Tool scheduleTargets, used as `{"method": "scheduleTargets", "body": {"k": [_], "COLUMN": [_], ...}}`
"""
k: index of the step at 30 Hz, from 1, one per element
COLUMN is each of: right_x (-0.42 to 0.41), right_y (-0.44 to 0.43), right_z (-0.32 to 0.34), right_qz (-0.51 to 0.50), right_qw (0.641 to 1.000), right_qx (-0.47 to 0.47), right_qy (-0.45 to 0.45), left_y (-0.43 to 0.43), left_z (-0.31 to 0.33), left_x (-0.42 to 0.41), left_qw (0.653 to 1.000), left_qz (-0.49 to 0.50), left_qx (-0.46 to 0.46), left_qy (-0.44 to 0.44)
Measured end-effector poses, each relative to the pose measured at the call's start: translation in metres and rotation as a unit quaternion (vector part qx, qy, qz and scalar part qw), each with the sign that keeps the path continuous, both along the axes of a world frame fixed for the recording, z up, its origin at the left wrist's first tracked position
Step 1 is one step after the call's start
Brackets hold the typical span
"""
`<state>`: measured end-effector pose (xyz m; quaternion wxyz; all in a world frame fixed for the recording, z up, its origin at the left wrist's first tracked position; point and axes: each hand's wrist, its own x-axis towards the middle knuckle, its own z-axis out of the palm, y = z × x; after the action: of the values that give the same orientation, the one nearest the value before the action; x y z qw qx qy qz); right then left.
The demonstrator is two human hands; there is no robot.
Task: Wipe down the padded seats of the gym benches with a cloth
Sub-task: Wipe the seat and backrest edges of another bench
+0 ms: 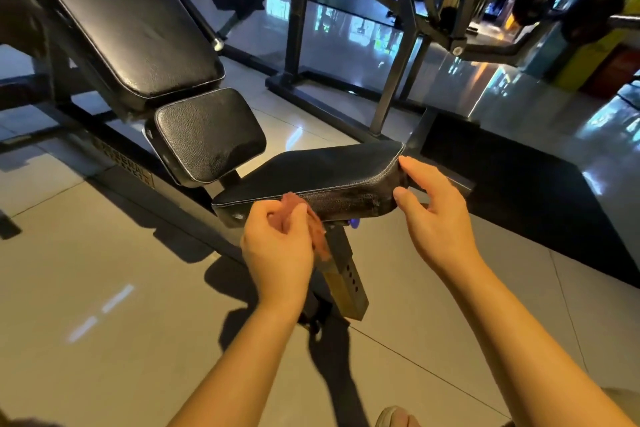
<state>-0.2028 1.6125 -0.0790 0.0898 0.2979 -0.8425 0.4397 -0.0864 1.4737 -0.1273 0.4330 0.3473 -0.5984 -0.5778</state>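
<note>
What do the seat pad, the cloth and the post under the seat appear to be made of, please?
The seat pad looks like black vinyl or leather over padding: grained, slightly glossy, with a stitched edge seam. The cloth in the left hand seems a soft reddish-brown fabric, though blurred. The post appears to be painted square metal tubing with drilled holes.

Bare along forearms (pixel 512 322) to left hand (pixel 277 246) and right hand (pixel 440 218), nails short, with pale rounded shoe toe (pixel 394 418) below.
</note>
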Motion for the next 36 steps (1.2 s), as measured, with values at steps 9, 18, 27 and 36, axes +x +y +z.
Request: {"method": "scheduleTargets", "body": {"k": [9,18,27,36], "right_x": [0.0,0.015,0.016,0.02], "right_y": [-0.007,-0.02,-0.026,-0.028], "right_z": [0.001,0.005,0.0,0.006], "right_qz": [-0.038,-0.063,-0.078,-0.09], "right_qw": [0.999,0.997,0.996,0.995], "right_qx": [0.002,-0.028,-0.01,0.004], "right_qy": [0.01,0.025,0.03,0.036], "left_y": [0.007,0.038,-0.025,-0.019], "left_z": [-0.003,0.015,-0.011,-0.013], "left_x": [-0.004,-0.007,0.006,0.004], "left_qw": [0.995,0.977,0.999,1.0], "left_qz": [-0.065,-0.158,0.003,-0.027], "left_qx": [-0.073,-0.141,-0.005,-0.012], "left_qy": [0.002,0.035,-0.037,-0.005]}}
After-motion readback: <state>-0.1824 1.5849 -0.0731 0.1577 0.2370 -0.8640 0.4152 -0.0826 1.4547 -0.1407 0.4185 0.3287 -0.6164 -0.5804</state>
